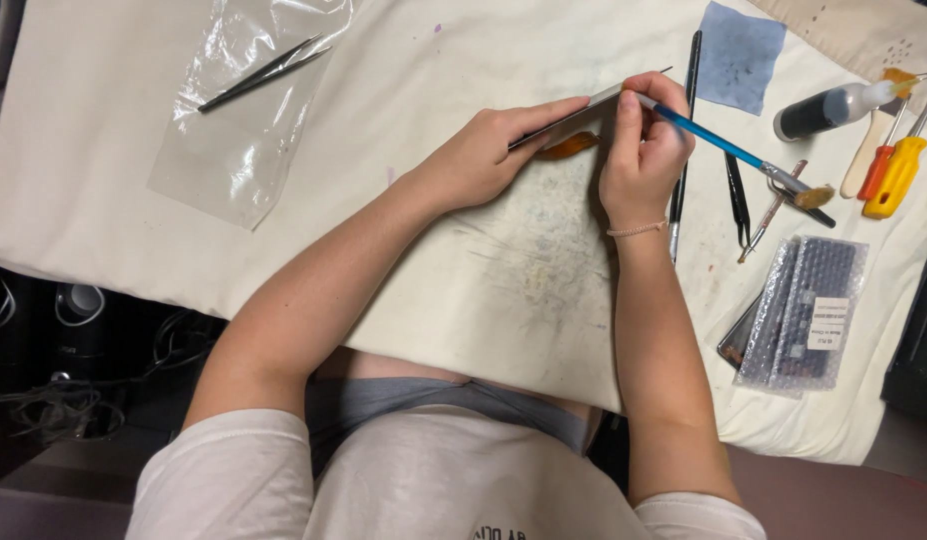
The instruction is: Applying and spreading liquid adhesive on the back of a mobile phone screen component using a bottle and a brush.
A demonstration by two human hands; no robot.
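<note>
Closest to the lens is my white shirt (423, 490), with both forearms reaching out over the cream cloth (103, 150) that covers the table. My left hand (483, 155) is clenched lightly around a thin flat panel (573, 118), holding it on edge and tilted, thumb underneath and fingers along its near side. My right hand (643, 150) is pinched around a blue-handled brush (723, 145), gripping near the end that meets the panel's upper edge; the bristle end points away to the right, over the tools. An orange pick (566, 147) lies on the cloth just under the panel, between my hands.

To do this well, I judge that I should keep the left grip steady so the panel does not rock, and guide the brush handle along the edge with small pressure rather than levering hard, since so thin a piece could flex or crack. The stained patch of cloth beneath gives a soft rest if I lower it.

Off to the left, tweezers (263, 72) lie on a clear plastic bag (233, 150). To the right are a blue wipe (740, 55), a small dark bottle (828, 110), yellow and orange screwdrivers (895, 175) and a bubble-wrapped part (803, 310).
</note>
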